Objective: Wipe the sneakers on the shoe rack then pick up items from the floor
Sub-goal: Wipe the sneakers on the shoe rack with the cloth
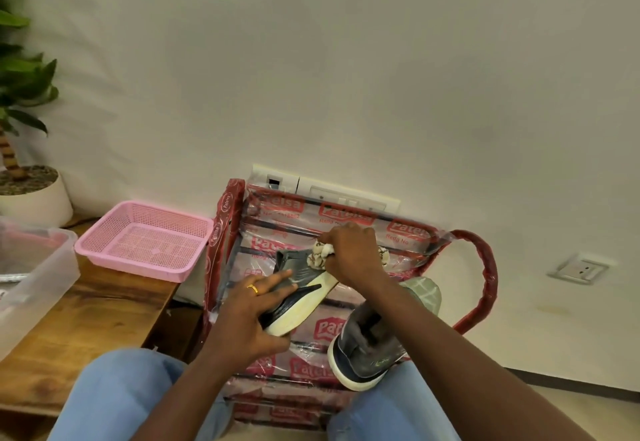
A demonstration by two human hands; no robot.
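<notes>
left hand (249,316) grips the dark sneaker (304,298) at the heel end, fingers over the upper, cream sole turned to camera; shoe lies tilted over the top of the shoe rack (221,260). right hand (349,253) is clenched on a bunched cloth (320,255) at the toe end

risks, my read:
- all the scrubbing force lands at the toe and the hold is at the heel, so a hard push could twist the shoe out of the grip
- rack is wrapped in plastic film, likely slick, poor support if the shoe is pressed down on it
- grey sneaker (370,354) sits at the rack's front right, right under the right forearm; an elbow pull-back could knock it off
- no floor items in view, that step looks not yet begun

writing: red "Patelsa" logos repeated across the wrap, "Redg No" under one; digits too blurred to read
</notes>
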